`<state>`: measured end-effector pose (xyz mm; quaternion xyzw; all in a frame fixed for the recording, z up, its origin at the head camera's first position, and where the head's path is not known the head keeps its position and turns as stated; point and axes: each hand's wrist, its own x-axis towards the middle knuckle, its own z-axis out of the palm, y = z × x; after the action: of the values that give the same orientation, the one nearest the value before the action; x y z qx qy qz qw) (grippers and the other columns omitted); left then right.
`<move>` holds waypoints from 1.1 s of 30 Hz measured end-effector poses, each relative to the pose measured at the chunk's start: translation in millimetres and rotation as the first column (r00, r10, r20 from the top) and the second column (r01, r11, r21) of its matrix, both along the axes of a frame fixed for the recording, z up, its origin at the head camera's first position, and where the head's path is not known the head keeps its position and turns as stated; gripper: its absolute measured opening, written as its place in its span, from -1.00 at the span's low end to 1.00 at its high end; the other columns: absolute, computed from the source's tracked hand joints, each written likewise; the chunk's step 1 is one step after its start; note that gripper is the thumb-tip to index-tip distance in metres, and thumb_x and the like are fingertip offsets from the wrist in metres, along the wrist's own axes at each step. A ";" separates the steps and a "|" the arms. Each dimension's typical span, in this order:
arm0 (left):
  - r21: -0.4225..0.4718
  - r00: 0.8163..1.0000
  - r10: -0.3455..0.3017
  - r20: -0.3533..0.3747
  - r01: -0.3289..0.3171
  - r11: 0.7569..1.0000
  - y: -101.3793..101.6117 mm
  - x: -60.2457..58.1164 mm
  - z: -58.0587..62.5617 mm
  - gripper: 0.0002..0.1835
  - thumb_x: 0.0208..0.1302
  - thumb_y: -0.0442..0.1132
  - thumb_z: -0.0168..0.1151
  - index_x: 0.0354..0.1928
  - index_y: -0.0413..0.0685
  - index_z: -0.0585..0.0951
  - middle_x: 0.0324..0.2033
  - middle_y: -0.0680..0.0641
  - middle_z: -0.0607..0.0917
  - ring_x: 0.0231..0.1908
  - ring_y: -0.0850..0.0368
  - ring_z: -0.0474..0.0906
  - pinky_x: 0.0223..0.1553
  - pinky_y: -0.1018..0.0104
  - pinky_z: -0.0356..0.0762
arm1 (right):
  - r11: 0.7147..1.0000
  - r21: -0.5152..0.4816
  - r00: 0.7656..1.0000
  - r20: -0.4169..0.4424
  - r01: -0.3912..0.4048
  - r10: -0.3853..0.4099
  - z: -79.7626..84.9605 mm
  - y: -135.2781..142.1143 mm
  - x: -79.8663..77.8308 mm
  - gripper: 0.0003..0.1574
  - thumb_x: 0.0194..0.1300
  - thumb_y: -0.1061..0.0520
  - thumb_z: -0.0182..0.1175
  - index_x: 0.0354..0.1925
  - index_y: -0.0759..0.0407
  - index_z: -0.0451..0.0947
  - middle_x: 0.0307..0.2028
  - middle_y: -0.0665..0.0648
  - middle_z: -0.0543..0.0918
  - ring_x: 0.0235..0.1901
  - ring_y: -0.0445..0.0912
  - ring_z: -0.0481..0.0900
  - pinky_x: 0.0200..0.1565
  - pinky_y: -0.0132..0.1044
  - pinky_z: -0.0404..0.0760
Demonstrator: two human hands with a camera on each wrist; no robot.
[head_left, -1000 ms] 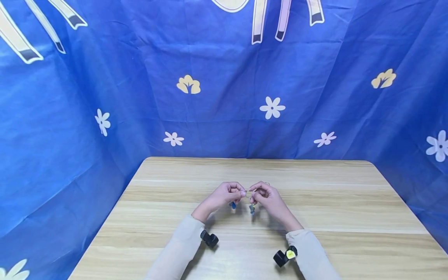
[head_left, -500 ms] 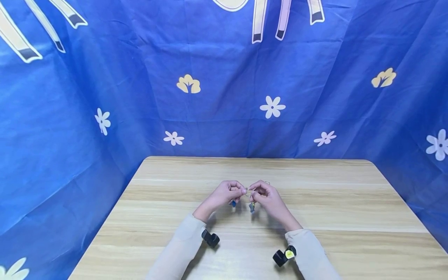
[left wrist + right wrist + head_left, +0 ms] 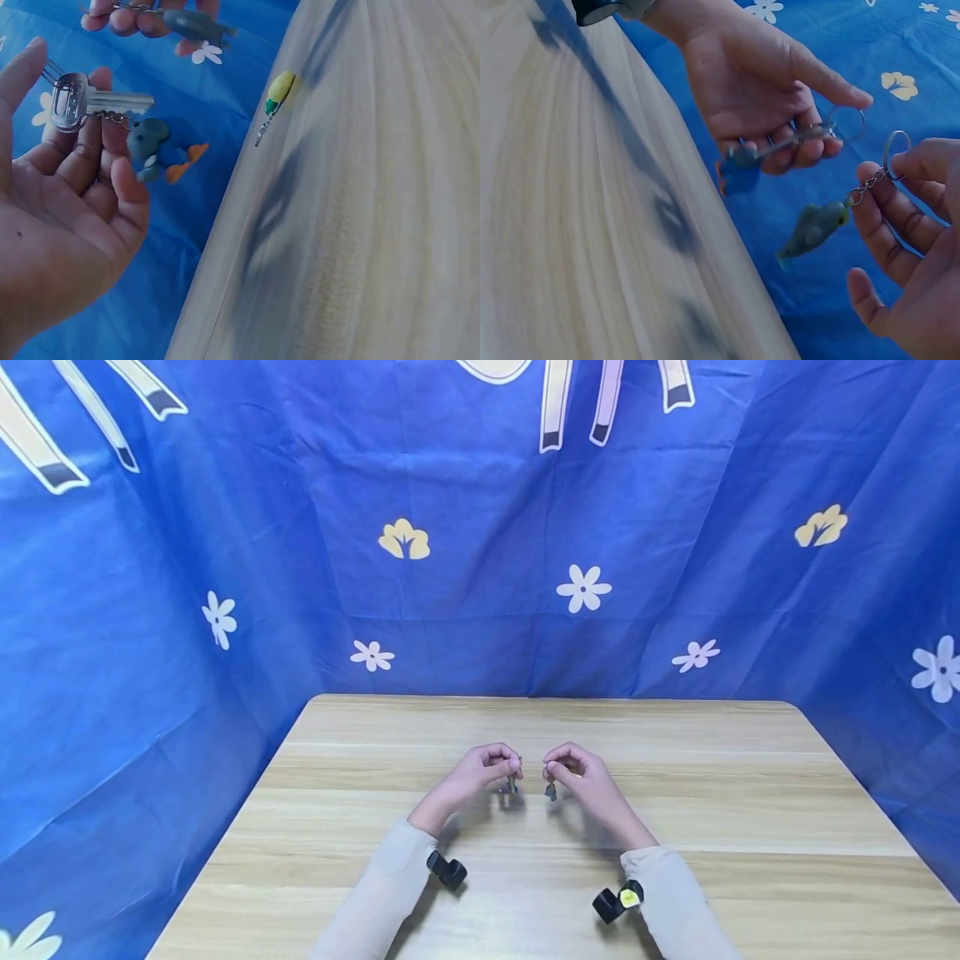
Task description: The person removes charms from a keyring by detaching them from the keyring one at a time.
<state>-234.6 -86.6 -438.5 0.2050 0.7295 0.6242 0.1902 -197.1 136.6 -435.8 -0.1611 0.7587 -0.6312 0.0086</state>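
Observation:
My left hand (image 3: 474,774) pinches a split ring at its fingertips. In the left wrist view a silver key (image 3: 120,102) hangs from that ring beside a small keychain figure (image 3: 150,140) with a grey head, blue body and orange feet. To its right, my right hand (image 3: 585,774) pinches another split ring (image 3: 897,154) between thumb and fingers. A short chain joins that ring to a grey-green fish keychain (image 3: 815,227), which dangles below the fingers. The two hands are a small gap apart over the table.
A yellow and green keychain charm (image 3: 280,90) with a short chain lies on the wooden table (image 3: 360,860). Blue patterned cloth (image 3: 465,593) hangs behind the table and at both sides. Black wrist cameras (image 3: 447,870) sit at the sleeves.
Earlier both hands met at the rings with their fingertips close together. Now they have moved apart, the key and blue figure staying with the left hand and the fish keychain with the right.

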 end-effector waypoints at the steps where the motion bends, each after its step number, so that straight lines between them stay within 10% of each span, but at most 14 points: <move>1: 0.016 1.000 -0.005 0.008 0.005 1.000 -0.2 -0.2 -0.3 -0.80 0.36 -0.17 0.13 -0.16 -0.18 0.54 -0.35 0.14 0.67 -0.28 0.24 0.58 -0.11 0.34 0.54 | 1.000 -0.001 1.000 0.000 0.005 -0.005 0.1 1.4 -0.4 -0.75 0.36 0.24 0.09 -0.11 0.44 0.49 -0.27 0.29 0.65 -0.29 -0.19 0.64 -0.06 -0.35 0.61; 20: 0.170 0.993 -0.090 0.082 0.075 0.983 -3.8 -1.5 -3.1 -0.88 0.43 -0.19 -0.02 -0.28 -0.01 0.47 -0.44 0.13 0.57 -0.38 0.30 0.51 -0.27 0.44 0.47 | 0.985 0.095 0.990 0.011 0.142 -0.143 -13.4 59.7 -13.2 -0.69 0.36 0.17 0.14 -0.06 0.41 0.51 -0.15 0.39 0.64 -0.24 -0.34 0.59 -0.05 -0.50 0.55; 33: 0.329 0.968 -0.153 0.198 0.082 0.941 -12.5 -0.5 3.9 -0.86 0.45 -0.14 -0.01 -0.27 0.02 0.48 -0.40 0.13 0.59 -0.35 0.32 0.53 -0.26 0.51 0.51 | 0.975 0.075 0.971 0.105 0.208 -0.215 -28.6 87.0 -22.4 -0.71 0.34 0.23 0.11 -0.07 0.45 0.48 -0.32 -0.06 0.62 -0.28 -0.29 0.58 -0.11 -0.41 0.61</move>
<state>-235.1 -99.0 -434.6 0.2056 0.5801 0.7399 0.2716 -219.5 223.6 -464.4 -0.0430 0.7896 -0.6121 -0.0110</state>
